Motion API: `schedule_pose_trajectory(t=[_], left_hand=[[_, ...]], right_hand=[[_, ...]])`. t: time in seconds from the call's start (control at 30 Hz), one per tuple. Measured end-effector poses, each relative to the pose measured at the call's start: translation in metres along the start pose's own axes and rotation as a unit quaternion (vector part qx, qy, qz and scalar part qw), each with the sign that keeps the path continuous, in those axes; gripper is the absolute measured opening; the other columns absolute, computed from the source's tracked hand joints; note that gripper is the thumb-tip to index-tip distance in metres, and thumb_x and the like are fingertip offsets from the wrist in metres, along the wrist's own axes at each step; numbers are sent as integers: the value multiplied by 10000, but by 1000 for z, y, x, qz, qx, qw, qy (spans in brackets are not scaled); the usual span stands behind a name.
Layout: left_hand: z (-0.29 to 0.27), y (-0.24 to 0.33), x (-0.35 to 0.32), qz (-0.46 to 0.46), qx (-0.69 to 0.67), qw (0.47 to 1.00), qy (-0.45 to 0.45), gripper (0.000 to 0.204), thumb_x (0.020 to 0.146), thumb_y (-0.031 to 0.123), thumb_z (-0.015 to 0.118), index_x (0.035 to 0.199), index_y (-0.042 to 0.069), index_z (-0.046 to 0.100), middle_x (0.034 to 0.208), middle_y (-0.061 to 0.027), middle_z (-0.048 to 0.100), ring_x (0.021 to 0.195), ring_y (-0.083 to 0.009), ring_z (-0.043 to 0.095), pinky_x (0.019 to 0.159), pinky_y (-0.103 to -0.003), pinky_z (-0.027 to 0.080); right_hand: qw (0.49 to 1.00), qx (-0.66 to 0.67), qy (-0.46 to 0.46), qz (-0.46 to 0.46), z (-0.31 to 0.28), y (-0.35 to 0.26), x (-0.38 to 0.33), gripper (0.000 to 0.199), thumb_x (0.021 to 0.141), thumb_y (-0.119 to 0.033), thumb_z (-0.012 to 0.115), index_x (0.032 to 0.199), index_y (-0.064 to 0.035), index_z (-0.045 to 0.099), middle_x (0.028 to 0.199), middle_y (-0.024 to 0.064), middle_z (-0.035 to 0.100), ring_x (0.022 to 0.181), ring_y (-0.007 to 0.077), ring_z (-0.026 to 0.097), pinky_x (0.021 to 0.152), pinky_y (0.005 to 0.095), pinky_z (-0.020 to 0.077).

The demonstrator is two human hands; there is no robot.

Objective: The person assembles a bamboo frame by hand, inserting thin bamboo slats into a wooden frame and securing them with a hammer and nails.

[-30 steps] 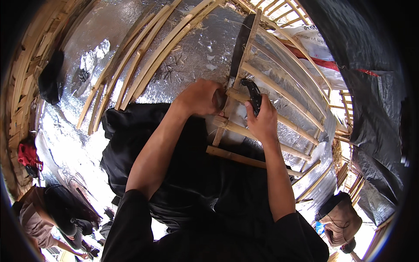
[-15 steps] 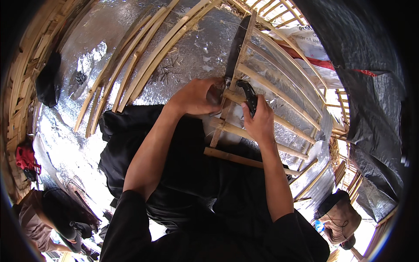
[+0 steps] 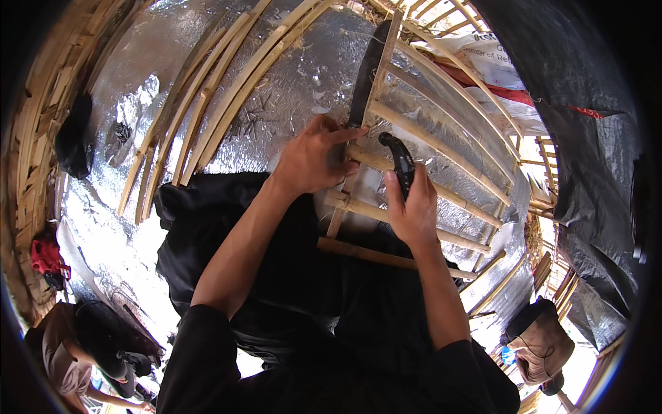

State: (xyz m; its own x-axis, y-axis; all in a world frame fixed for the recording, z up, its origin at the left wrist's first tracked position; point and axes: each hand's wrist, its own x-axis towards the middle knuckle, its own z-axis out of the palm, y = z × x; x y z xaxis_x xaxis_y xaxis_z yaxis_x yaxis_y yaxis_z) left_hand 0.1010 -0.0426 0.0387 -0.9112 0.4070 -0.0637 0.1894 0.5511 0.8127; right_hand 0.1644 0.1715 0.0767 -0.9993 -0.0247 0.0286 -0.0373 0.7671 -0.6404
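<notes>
Left hand: the left hand (image 3: 314, 162) opens out of its tight curl; thumb and index finger now stand apart, fingertips at the frame joint.
Right hand: the right hand (image 3: 416, 210) stays clenched on a black, curved-ended hand tool (image 3: 403, 164), its head now a bit clear of the joint.
Meaning: my read, a pause or regrip at this joint; no finished fixing visible.
Bamboo frame: pale tan, ladder-like bamboo lattice (image 3: 431, 145), several round rungs across a flat strip; near end over black clothing (image 3: 276, 276), far part over silver foil sheeting (image 3: 303, 90).
Joint detail: too small to tell.
</notes>
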Motion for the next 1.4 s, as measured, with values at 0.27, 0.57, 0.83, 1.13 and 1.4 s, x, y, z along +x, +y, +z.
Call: schedule_pose_trajectory(t=[0.27, 0.57, 0.83, 1.13, 1.4], left_hand=[[9, -5, 1, 22, -47, 999, -11, 689, 790, 177, 845, 1434, 225, 607, 986, -159, 639, 868, -319, 672, 814, -436, 543], [18, 4, -2, -7, -15, 1000, 5, 722, 805, 102, 827, 1469, 226, 572, 849, -143, 602, 748, -273, 616, 745, -415, 514], [19, 3, -4, -16, -19, 1000, 4, 718, 796, 87, 823, 1460, 219, 582, 867, -151, 621, 776, -303, 626, 766, -419, 522], [30, 9, -4, 22, 7, 998, 64, 729, 741, 151, 869, 1424, 143, 614, 834, -137, 599, 732, -268, 628, 710, -398, 528], [32, 14, -6, -15, 8, 997, 69, 730, 733, 175, 886, 1416, 162, 628, 831, -137, 585, 667, -268, 605, 684, -399, 515]], right_hand=[[997, 76, -18, -3, -34, -33, -3, 299, 1016, -257, 628, 1076, 16, 521, 761, 235, 650, 712, 452, 673, 622, 500, 508], [997, 73, -23, 5, -26, -21, -9, 278, 996, -209, 665, 1071, 18, 523, 695, 185, 606, 642, 407, 667, 547, 457, 490], [995, 94, 1, 31, -36, -32, -9, 304, 1029, -252, 590, 1110, 29, 507, 710, 230, 635, 699, 422, 692, 587, 496, 524], [998, 16, -54, -6, -27, -11, -1, 301, 1017, -226, 617, 1092, 35, 488, 706, 239, 624, 672, 466, 658, 570, 508, 492], [994, 58, -86, 37, -29, -17, -4, 350, 1016, -257, 618, 1120, 53, 496, 721, 252, 626, 695, 478, 653, 604, 527, 488]])
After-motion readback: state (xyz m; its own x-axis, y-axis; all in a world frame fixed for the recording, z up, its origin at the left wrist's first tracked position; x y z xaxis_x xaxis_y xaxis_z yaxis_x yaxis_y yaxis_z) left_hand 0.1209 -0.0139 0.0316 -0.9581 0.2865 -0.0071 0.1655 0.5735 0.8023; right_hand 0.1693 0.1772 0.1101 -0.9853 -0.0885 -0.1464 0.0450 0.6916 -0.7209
